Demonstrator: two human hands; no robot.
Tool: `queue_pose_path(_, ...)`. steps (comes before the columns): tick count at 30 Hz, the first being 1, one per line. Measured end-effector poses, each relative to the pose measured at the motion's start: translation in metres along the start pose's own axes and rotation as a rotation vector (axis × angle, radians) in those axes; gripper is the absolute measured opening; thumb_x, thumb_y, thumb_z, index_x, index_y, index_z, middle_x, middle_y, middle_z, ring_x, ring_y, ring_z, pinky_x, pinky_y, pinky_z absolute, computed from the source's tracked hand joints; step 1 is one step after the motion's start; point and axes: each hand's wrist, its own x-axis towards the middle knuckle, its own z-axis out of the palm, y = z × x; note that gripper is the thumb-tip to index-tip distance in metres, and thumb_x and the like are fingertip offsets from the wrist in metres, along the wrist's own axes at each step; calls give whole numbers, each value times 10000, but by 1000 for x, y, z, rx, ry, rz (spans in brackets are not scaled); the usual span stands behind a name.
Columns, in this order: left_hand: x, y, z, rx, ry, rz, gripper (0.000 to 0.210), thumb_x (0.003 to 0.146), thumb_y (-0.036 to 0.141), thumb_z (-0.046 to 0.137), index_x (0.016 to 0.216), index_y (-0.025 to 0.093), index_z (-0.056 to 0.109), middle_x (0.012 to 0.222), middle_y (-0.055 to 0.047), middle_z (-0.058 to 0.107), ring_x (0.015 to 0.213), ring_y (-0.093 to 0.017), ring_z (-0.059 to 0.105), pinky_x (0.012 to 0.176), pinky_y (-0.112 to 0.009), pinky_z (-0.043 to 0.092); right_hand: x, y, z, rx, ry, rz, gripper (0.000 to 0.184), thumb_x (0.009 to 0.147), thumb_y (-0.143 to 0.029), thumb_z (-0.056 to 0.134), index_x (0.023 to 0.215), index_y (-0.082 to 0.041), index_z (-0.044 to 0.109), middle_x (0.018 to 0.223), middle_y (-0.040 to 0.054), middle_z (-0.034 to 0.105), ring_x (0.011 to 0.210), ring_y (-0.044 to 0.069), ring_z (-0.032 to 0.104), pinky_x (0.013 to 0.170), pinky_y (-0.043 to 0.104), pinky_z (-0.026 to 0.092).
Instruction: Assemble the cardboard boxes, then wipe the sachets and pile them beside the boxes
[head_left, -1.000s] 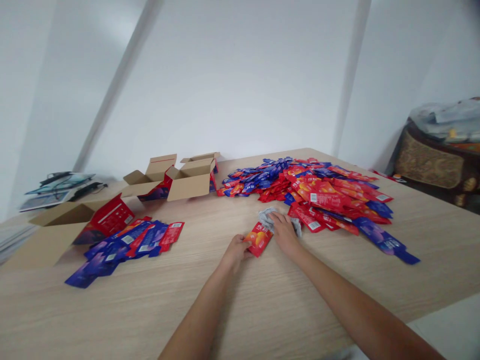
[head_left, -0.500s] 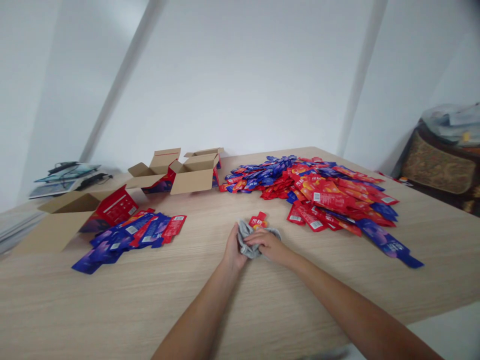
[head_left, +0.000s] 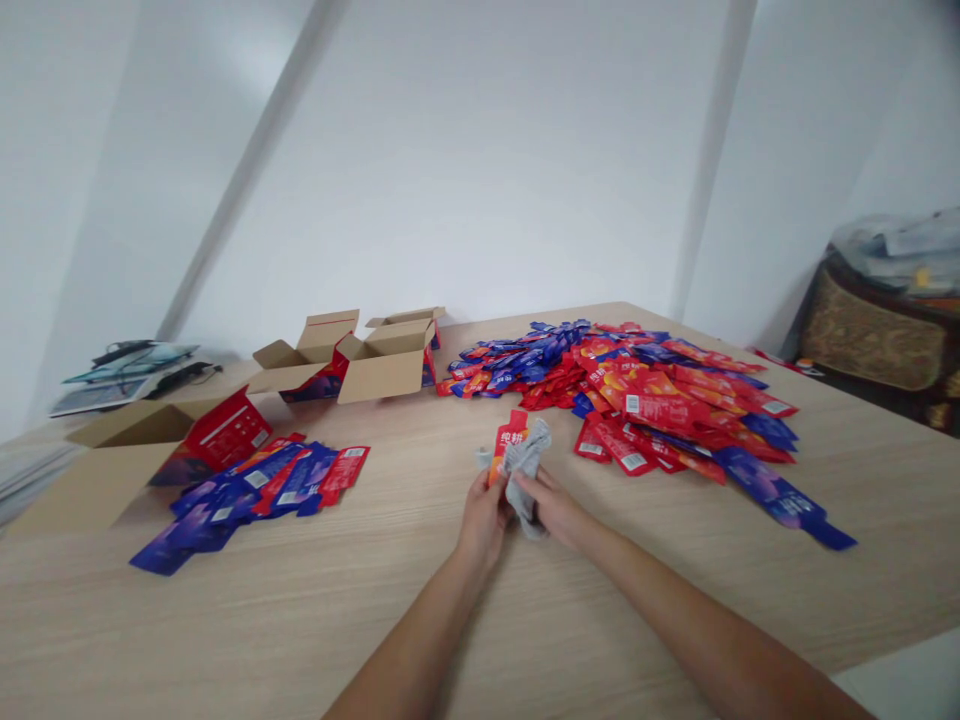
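Over the middle of the table my left hand [head_left: 484,515] grips the lower part of a red and orange sachet [head_left: 511,435], whose narrow top points away from me. A grey cloth [head_left: 529,460] is bunched in my right hand [head_left: 555,508], pressed against the sachet's right side. A bit of grey cloth also shows to the left of the sachet. Past my hands to the right spreads a large heap of red and blue sachets [head_left: 645,390]. On the left lies a smaller pile of blue and red sachets [head_left: 255,485].
An open cardboard box [head_left: 202,440] stands at the left beside the small pile. Further back are more open boxes [head_left: 382,370]. Papers and a cable [head_left: 135,370] lie at the far left of the wooden table [head_left: 420,610]. A patterned chair [head_left: 874,320] stands to the right.
Half a second ago the cloth lay over the sachet with my right hand flat on it. Now the sachet is raised and more exposed, and the cloth is bunched at its right side.
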Motion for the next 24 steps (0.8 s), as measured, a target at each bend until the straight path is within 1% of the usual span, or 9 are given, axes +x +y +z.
queue_pose_path(1, -2, -4, 3, 62, -17, 4, 258, 691, 247, 698, 915, 149, 616, 812, -39, 677, 663, -123, 612, 603, -208, 501, -3, 2, 4, -15, -29, 19, 392, 688, -427, 693, 1026, -243, 618, 1051, 28, 675, 997, 201, 609, 854, 340, 491)
queue_pose_path(3, -6, -10, 6, 190, -44, 18, 299, 664, 309, 717, 898, 155, 613, 735, -17, 655, 603, -115, 588, 548, -200, 477, -8, 3, 8, -2, 1, 46, 394, 662, -393, 726, 1004, -228, 620, 1011, 28, 685, 936, 203, 628, 800, 334, 512)
queue_pose_path(7, -8, -17, 9, 375, -168, -66, 361, 644, 378, 722, 893, 158, 580, 605, 24, 590, 477, -98, 529, 484, -217, 462, -4, -6, 0, 186, 201, 73, 390, 608, -354, 757, 932, -191, 614, 806, 13, 697, 701, 199, 652, 639, 325, 531)
queue_pose_path(12, -8, -18, 12, 487, -263, -88, 379, 652, 410, 708, 891, 153, 565, 673, -8, 636, 510, -116, 575, 495, -225, 475, 5, -15, -9, 218, 311, -29, 388, 636, -346, 719, 969, -186, 602, 877, 38, 696, 740, 218, 654, 681, 349, 519)
queue_pose_path(14, -9, -14, 12, 556, -311, -105, 385, 668, 429, 692, 895, 147, 563, 677, -32, 657, 510, -135, 596, 488, -234, 476, 8, -13, -15, 84, 373, -102, 366, 669, -352, 672, 987, -188, 594, 914, 41, 691, 783, 225, 648, 732, 366, 506)
queue_pose_path(17, -13, -7, 11, 622, -387, -154, 386, 682, 450, 679, 885, 146, 556, 640, -47, 665, 477, -146, 599, 470, -234, 463, 13, -12, -25, -313, 432, -242, 278, 704, -326, 599, 943, -185, 592, 916, 50, 689, 869, 234, 623, 828, 375, 468)
queue_pose_path(20, -16, -2, 8, 638, -428, -183, 397, 668, 467, 690, 853, 144, 552, 608, -46, 658, 445, -141, 582, 441, -224, 438, 17, -13, -33, -676, 355, -334, 227, 757, -300, 502, 935, -189, 589, 944, 67, 682, 914, 227, 610, 853, 359, 450)
queue_pose_path(22, -14, 2, 4, 656, -429, -198, 418, 659, 487, 688, 848, 141, 550, 589, -40, 652, 438, -144, 578, 427, -221, 423, 18, -17, -38, -835, 293, -333, 229, 794, -296, 442, 923, -187, 597, 939, 73, 682, 898, 220, 620, 823, 342, 458)
queue_pose_path(24, -9, 6, -2, 669, -408, -188, 439, 643, 497, 690, 853, 137, 550, 579, -28, 644, 432, -140, 568, 424, -221, 417, 18, -22, -45, -961, 287, -315, 250, 821, -302, 403, 895, -181, 609, 905, 80, 685, 880, 224, 630, 789, 334, 465)
